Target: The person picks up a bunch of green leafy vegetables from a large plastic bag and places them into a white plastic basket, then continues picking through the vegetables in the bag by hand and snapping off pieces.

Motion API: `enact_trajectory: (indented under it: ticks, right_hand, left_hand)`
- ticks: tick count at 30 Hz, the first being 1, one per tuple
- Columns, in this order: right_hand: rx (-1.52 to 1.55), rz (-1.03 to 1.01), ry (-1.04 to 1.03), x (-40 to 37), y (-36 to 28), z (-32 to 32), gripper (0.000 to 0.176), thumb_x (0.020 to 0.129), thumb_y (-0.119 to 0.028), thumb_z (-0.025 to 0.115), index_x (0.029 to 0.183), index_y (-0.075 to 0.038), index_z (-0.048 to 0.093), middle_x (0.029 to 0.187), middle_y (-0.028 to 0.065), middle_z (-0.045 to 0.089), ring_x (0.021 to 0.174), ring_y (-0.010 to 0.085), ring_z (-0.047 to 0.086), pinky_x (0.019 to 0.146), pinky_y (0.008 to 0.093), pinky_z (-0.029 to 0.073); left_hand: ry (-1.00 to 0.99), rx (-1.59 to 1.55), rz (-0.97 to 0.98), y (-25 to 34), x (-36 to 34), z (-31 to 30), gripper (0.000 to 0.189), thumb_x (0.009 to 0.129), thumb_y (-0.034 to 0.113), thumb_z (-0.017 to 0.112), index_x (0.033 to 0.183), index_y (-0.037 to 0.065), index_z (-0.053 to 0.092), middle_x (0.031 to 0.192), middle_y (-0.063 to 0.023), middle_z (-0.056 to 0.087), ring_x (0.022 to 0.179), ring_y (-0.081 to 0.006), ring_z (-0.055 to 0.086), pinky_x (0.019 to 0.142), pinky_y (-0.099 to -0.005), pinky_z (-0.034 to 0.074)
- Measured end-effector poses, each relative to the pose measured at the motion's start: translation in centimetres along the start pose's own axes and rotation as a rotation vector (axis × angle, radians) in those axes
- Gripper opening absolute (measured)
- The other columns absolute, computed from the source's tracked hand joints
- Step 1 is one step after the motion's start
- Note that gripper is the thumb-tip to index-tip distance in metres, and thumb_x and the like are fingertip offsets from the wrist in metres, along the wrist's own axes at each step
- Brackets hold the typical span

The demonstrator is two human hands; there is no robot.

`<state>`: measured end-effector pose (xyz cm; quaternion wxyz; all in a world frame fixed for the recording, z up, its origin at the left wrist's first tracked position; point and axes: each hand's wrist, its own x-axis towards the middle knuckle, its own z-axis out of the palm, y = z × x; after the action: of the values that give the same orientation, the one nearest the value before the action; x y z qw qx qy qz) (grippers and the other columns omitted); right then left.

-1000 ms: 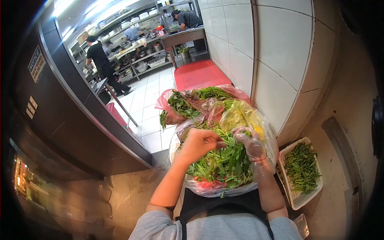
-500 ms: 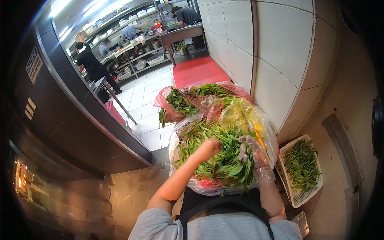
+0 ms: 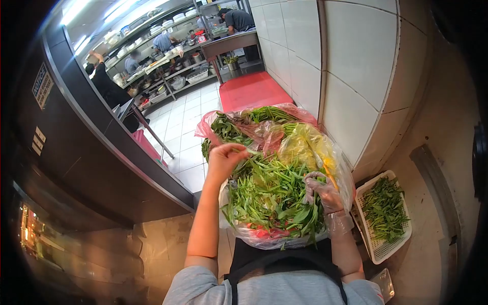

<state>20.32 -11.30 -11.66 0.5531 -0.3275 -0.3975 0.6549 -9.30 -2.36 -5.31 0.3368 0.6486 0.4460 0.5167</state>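
My bare left hand (image 3: 226,160) is over the far left side of the heap, thumb and fingers pinched together on a small pale green piece of stem (image 3: 252,151). My right hand (image 3: 324,193), in a clear plastic glove, curls around leafy greens (image 3: 311,211) at the right side of the heap. Beneath both hands, loose long-leaved greens (image 3: 267,188) fill an opened clear plastic bag (image 3: 254,241). Behind them, a pink bag (image 3: 207,124) and a yellow bag (image 3: 301,147) hold more bunches.
A white perforated basket (image 3: 377,254) with picked greens (image 3: 384,208) stands low on my right. A tiled wall (image 3: 351,66) rises beyond it. A red surface (image 3: 254,91) lies ahead. Several people work among kitchen shelves in the background; a dark counter (image 3: 101,152) is at left.
My left hand has moved from the middle of the greens up and left, toward the pink bag. My right hand has stayed nearly in place. A background person at left has leaned and raised an arm.
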Motion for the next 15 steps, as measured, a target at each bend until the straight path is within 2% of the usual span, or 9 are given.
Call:
enact_trajectory:
  ticks: [2, 5, 8, 9, 12, 13, 15]
  right_hand:
    - [-0.033, 0.009, -0.024, 0.4, 0.4, 0.4, 0.021, 0.085, -0.008, 0.067, 0.102, 0.0, 0.058, 0.072, 0.0024, 0.058, 0.053, 0.008, 0.052, 0.049, 0.0227, 0.043]
    - [-0.075, 0.043, -0.007, 0.6, -0.1, 1.4, 0.015, 0.084, -0.005, 0.068, 0.097, -0.001, 0.062, 0.076, 0.0014, 0.062, 0.055, 0.0038, 0.051, 0.048, 0.0201, 0.041]
    - [-0.137, -0.005, -0.012, 0.6, -0.9, 2.2, 0.017, 0.084, -0.007, 0.07, 0.098, -0.002, 0.062, 0.076, 0.0001, 0.062, 0.054, 0.0028, 0.05, 0.047, 0.0198, 0.04]
    - [-0.179, 0.039, -0.016, 0.4, -1.7, 2.6, 0.015, 0.083, -0.009, 0.071, 0.095, -0.003, 0.063, 0.077, -0.0009, 0.062, 0.054, 0.0015, 0.048, 0.047, 0.0188, 0.039]
    - [-0.345, 0.008, 0.049, 0.0, -3.4, 4.1, 0.013, 0.084, -0.012, 0.071, 0.091, -0.004, 0.064, 0.077, -0.0019, 0.062, 0.056, 0.0008, 0.047, 0.048, 0.0188, 0.038]
    - [-0.442, -0.042, 0.089, 0.3, -3.1, 4.2, 0.011, 0.084, -0.013, 0.069, 0.09, -0.004, 0.066, 0.077, -0.002, 0.061, 0.061, 0.0032, 0.05, 0.054, 0.0208, 0.042]
    - [-0.527, -0.23, 0.004, 0.6, -3.1, 5.1, 0.012, 0.083, -0.012, 0.069, 0.091, -0.003, 0.066, 0.077, -0.0009, 0.062, 0.065, 0.0066, 0.053, 0.06, 0.0238, 0.045]
  left_hand:
    - [0.065, 0.139, -0.017, 0.2, 0.5, -1.4, 0.013, 0.077, 0.008, 0.077, 0.085, 0.0, 0.071, 0.07, -0.0035, 0.068, 0.059, -0.0029, 0.057, 0.053, -0.0194, 0.042]
    - [0.057, 0.018, -0.016, 0.9, -0.1, -1.4, 0.014, 0.077, 0.009, 0.077, 0.084, 0.0, 0.071, 0.069, -0.0042, 0.069, 0.059, -0.003, 0.058, 0.052, -0.0189, 0.042]
    - [0.013, 0.168, -0.032, 0.6, -0.3, -0.6, 0.015, 0.077, 0.011, 0.077, 0.083, -0.001, 0.071, 0.066, -0.0039, 0.068, 0.057, -0.0032, 0.058, 0.052, -0.0191, 0.043]
    - [-0.001, 0.114, -0.044, 1.2, -0.5, -0.2, 0.015, 0.077, 0.012, 0.077, 0.082, -0.001, 0.071, 0.065, -0.0042, 0.069, 0.056, -0.003, 0.057, 0.052, -0.0191, 0.043]
    - [-0.041, 0.123, -0.055, 2.2, -0.4, 0.8, 0.015, 0.077, 0.012, 0.078, 0.082, -0.001, 0.071, 0.067, -0.0061, 0.069, 0.056, -0.0033, 0.059, 0.052, -0.0188, 0.043]
    - [-0.088, 0.146, -0.089, 2.9, -0.6, 1.2, 0.015, 0.079, 0.011, 0.077, 0.083, -0.002, 0.069, 0.069, -0.0067, 0.069, 0.062, -0.0072, 0.064, 0.056, -0.019, 0.047]
    - [-0.091, 0.127, -0.071, 3.4, -0.8, 2.0, 0.014, 0.079, 0.01, 0.076, 0.083, -0.002, 0.069, 0.069, -0.0066, 0.069, 0.062, -0.0074, 0.065, 0.056, -0.0191, 0.047]
